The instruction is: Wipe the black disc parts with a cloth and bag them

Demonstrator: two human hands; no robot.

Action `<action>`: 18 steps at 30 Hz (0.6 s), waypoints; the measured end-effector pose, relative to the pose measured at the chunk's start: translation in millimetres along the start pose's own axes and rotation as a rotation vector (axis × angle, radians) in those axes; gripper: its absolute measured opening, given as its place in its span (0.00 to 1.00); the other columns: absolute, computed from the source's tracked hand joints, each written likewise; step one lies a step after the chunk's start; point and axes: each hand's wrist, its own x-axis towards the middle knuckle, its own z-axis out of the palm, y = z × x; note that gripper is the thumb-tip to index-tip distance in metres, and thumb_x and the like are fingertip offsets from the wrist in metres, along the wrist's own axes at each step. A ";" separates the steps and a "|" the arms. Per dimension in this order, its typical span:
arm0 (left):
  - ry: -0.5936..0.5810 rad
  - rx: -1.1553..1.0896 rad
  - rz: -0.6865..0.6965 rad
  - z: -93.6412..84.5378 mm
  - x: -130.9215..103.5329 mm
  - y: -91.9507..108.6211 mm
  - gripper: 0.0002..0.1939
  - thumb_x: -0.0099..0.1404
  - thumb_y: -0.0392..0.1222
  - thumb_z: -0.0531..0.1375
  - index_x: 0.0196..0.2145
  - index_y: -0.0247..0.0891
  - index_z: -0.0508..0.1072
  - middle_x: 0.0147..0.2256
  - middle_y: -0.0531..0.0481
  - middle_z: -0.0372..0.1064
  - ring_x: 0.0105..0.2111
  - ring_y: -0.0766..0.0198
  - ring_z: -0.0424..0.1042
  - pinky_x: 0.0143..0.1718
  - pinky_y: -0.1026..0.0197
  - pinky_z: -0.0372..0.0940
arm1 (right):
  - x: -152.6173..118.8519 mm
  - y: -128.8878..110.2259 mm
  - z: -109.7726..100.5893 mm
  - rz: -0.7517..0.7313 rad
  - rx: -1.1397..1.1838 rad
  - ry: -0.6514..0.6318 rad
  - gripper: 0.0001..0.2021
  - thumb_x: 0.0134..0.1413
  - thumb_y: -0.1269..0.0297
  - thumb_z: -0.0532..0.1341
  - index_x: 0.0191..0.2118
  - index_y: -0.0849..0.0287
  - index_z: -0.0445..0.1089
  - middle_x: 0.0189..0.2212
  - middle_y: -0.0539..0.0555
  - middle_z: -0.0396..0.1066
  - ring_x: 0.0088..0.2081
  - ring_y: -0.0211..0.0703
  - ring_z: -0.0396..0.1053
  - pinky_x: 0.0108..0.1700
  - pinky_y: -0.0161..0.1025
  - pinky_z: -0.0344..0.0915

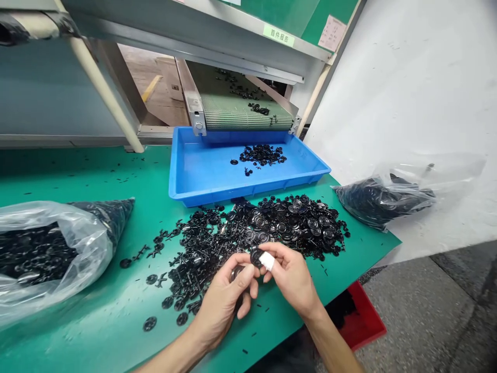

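Note:
My left hand [221, 300] is closed around one or more dark round plastic parts [237, 271], partly hidden by its fingers. Between the fingertips of both hands is a black plastic disc [256, 257], pinched by my right hand [293, 277], whose thumb carries a white wrap [266, 260]. The left fingertips meet the disc's lower edge. Just beyond the hands spreads a heap of black plastic parts [283, 223], round discs mixed with thin branched pieces. A few loose discs [149, 324] lie to the left on the green tabletop [97, 331].
A blue tray [217, 196] holding more black parts stands under the end of a green conveyor belt [248, 120]. Clear plastic bags of dark parts lie at left [89, 254] and right [373, 202]. Below the table's right edge is a red bin [365, 324].

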 end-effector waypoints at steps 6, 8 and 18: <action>-0.044 0.258 -0.023 4.2 -3.8 -0.5 0.16 0.67 0.56 0.54 0.34 0.40 0.63 0.18 0.59 0.64 0.13 0.74 0.49 0.14 0.69 0.41 | -17.9 -0.2 -16.5 -0.106 -0.283 -0.134 0.08 0.52 0.75 0.56 0.34 0.58 0.71 0.29 0.48 0.71 0.29 0.36 0.67 0.29 0.31 0.63; -0.103 0.380 -0.005 5.5 -5.6 0.8 0.17 0.68 0.57 0.51 0.33 0.40 0.64 0.18 0.59 0.63 0.14 0.73 0.49 0.15 0.68 0.43 | -19.3 -3.9 -25.2 -0.118 -0.350 -0.222 0.10 0.50 0.76 0.56 0.35 0.57 0.70 0.27 0.47 0.68 0.27 0.35 0.65 0.28 0.31 0.61; -0.073 0.556 0.105 3.8 -8.9 -1.1 0.15 0.70 0.53 0.50 0.30 0.42 0.60 0.22 0.60 0.52 0.22 0.67 0.51 0.23 0.65 0.49 | -9.4 -1.8 -27.5 -0.059 -0.266 -0.363 0.09 0.44 0.78 0.58 0.30 0.59 0.70 0.24 0.46 0.69 0.26 0.34 0.65 0.27 0.30 0.59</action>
